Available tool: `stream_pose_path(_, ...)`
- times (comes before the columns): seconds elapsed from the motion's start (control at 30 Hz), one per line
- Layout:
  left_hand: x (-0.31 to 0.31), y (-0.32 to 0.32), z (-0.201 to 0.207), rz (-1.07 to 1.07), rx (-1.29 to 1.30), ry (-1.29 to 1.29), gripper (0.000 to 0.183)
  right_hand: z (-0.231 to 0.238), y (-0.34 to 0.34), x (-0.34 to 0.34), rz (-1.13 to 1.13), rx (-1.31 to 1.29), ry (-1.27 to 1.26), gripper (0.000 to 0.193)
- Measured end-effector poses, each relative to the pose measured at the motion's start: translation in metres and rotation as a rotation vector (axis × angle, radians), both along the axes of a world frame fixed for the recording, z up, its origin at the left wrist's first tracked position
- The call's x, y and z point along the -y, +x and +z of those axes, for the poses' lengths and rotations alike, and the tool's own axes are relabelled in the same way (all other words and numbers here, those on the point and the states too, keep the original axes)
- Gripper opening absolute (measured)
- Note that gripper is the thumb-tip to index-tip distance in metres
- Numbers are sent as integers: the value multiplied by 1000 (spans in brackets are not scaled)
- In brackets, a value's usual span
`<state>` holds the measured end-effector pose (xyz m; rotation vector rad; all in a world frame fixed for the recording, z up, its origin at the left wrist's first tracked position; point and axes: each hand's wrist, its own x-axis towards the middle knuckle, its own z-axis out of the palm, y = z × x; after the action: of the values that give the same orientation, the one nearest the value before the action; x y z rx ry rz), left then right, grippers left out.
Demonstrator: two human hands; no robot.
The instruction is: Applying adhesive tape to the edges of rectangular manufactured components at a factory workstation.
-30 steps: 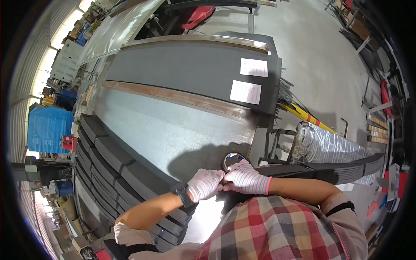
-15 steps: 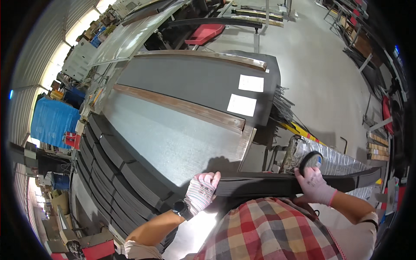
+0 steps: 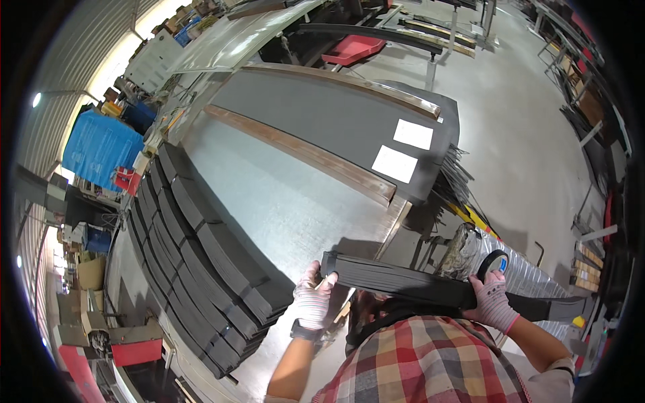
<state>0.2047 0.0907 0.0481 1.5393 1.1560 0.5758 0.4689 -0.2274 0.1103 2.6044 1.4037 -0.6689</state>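
A long bundle of dark grey flat strips [image 3: 410, 279] lies across in front of my body. A black band wraps its left end. My left hand [image 3: 313, 301], in a striped knit glove, is just beside that end, thumb and fingers apart; the thumb tip is close to the bundle's corner. My right hand [image 3: 494, 305], in a similar glove, rests on the bundle farther right. Its fingers close on a roll of black tape [image 3: 484, 267] held upright above the strips. The palm side of my right hand is hidden.
A pale metal table [image 3: 269, 178] bears two brown metal bars [image 3: 302, 144] and a dark sheet with two white papers [image 3: 395, 164]. Stacked dark strip bundles [image 3: 201, 248] stand to the left. A foil-wrapped roll [image 3: 531, 265] lies at the right, near a yellow bar [image 3: 476, 218].
My left hand has moved off the bundle's left end, uncovering the black band there. That end now sits higher and farther left. The tape roll remains in my right hand.
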Motion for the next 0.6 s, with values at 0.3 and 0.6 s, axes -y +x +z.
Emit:
stream_pose_path(0.3, 14, 25, 45, 44, -525, 424, 37, -4, -1, 3, 31, -2, 24, 92)
stream_pose_path(0.6, -6, 28, 35, 74, -374, 203, 16, -18, 4, 10, 121, 0, 116, 93)
